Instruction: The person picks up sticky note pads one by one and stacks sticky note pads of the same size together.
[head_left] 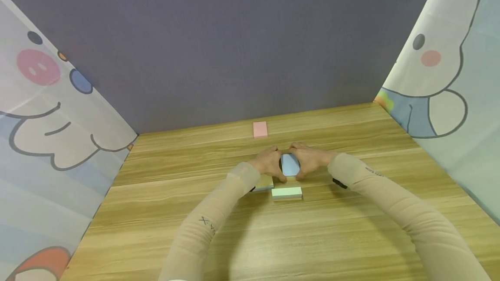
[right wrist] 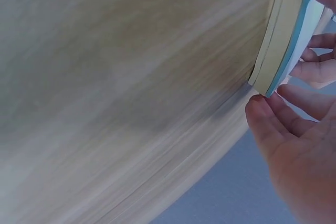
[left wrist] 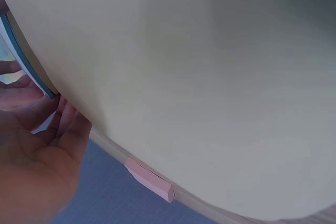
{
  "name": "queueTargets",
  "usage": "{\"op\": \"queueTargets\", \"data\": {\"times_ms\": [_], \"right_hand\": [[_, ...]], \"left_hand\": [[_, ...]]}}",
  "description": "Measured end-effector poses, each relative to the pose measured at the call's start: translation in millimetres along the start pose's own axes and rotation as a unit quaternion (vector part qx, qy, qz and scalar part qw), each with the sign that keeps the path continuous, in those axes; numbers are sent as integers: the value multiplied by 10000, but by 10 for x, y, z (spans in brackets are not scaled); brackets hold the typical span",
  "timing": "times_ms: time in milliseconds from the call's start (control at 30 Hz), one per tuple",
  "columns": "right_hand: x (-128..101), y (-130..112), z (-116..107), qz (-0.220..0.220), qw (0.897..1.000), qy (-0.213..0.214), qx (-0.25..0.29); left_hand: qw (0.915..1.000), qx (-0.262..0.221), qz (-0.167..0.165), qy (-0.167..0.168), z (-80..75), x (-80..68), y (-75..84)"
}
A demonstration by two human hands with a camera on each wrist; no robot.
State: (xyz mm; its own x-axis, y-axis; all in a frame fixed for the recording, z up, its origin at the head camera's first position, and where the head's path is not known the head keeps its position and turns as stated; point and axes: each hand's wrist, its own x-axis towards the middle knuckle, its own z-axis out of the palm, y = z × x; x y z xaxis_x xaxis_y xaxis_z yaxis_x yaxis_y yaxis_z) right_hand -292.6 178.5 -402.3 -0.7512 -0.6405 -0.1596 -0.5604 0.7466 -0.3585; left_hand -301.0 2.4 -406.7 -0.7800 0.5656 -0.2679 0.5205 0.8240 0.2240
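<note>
A light blue sticky-note pad (head_left: 290, 165) sits between my two hands at the middle of the wooden table (head_left: 351, 229). My left hand (head_left: 273, 165) grips its left side and my right hand (head_left: 304, 161) grips its right side, fingertips almost meeting above it. In the right wrist view the pad (right wrist: 294, 35) shows cream and blue layers on edge, with my right hand (right wrist: 299, 145) curled beside it. The left wrist view catches the pad's blue edge (left wrist: 21, 51) by my left hand (left wrist: 37, 171).
A yellow pad (head_left: 265, 182) lies under my left wrist and a pale green pad (head_left: 287, 192) lies just in front of the hands. A pink pad (head_left: 260, 129) (left wrist: 149, 179) lies near the back wall. Printed curtains close both sides.
</note>
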Motion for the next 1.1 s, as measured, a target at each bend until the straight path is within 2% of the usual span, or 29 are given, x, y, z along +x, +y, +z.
{"op": "queueTargets", "data": {"times_ms": [767, 1100], "right_hand": [[10, -16, -12, 259, 9993, -262, -96], [23, -2, -6, 212, 9993, -283, -148]], "left_hand": [[9996, 280, 49, 64, 29, 3, -1], [9997, 227, 75, 99, 34, -5, -11]]}}
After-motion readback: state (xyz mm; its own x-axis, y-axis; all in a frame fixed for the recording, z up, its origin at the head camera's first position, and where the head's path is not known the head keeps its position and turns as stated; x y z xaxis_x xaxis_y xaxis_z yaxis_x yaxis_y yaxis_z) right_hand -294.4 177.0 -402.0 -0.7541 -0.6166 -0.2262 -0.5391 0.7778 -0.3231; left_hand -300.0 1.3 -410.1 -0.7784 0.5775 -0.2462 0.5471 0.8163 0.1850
